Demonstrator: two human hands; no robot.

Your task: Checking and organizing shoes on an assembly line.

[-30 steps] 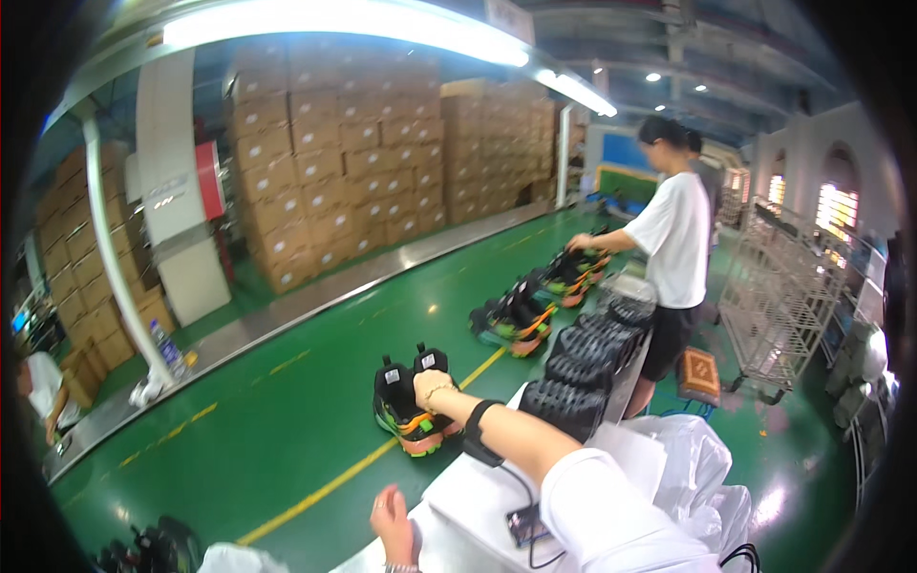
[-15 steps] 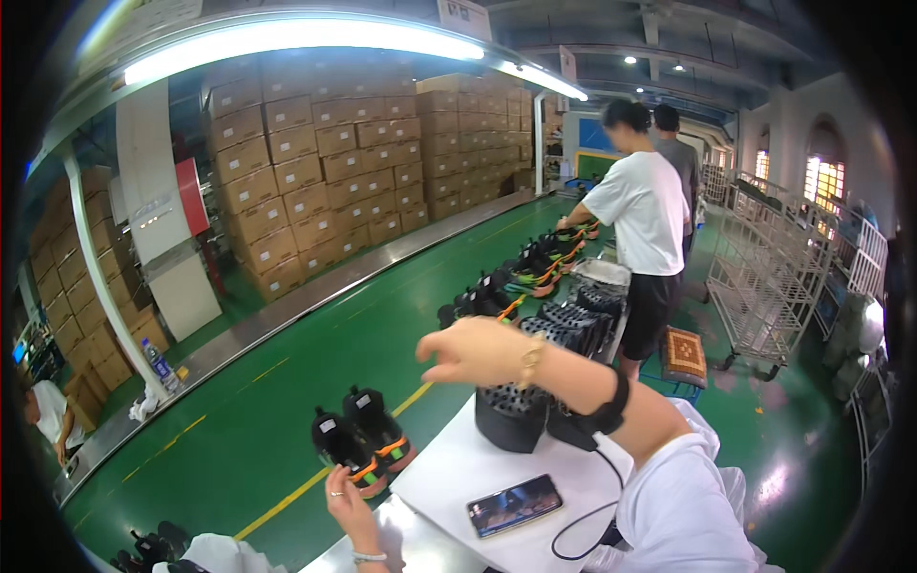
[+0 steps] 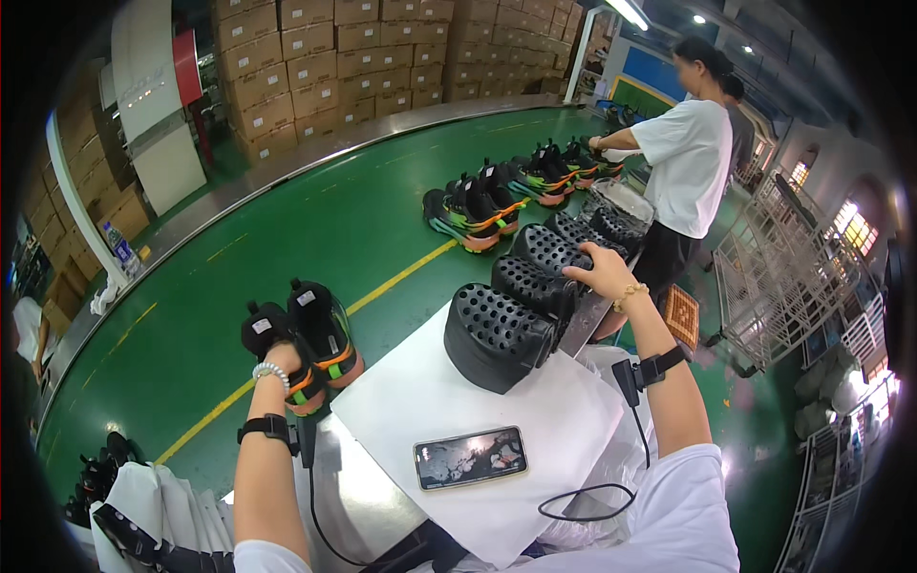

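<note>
My left hand [image 3: 284, 357] is closed around the left shoe of a pair of black sneakers [image 3: 323, 329] with orange and green trim, on the green belt; its fingertips are partly hidden. To the right, my right hand [image 3: 608, 274] has thumb and fingers curled on the edge of a black, perforated shoe-shaped form [image 3: 552, 250], one in a row of several. The nearest such form [image 3: 499, 329] sits on the white sheet [image 3: 382, 401], apart from both hands. A lit phone [image 3: 470, 457] lies flat on that sheet.
More sneakers [image 3: 468, 212] line the green belt [image 3: 229, 277] ahead. A co-worker in a white shirt [image 3: 690, 158] stands at the right, near a wire rack cart [image 3: 778, 272]. A black cable [image 3: 592, 516] loops beside the phone. Stacked cartons [image 3: 315, 72] stand beyond the belt.
My right hand has swung right, from above the belt to the perforated forms. My left hand has moved from beside the sneakers onto the left one. The view has tilted downward.
</note>
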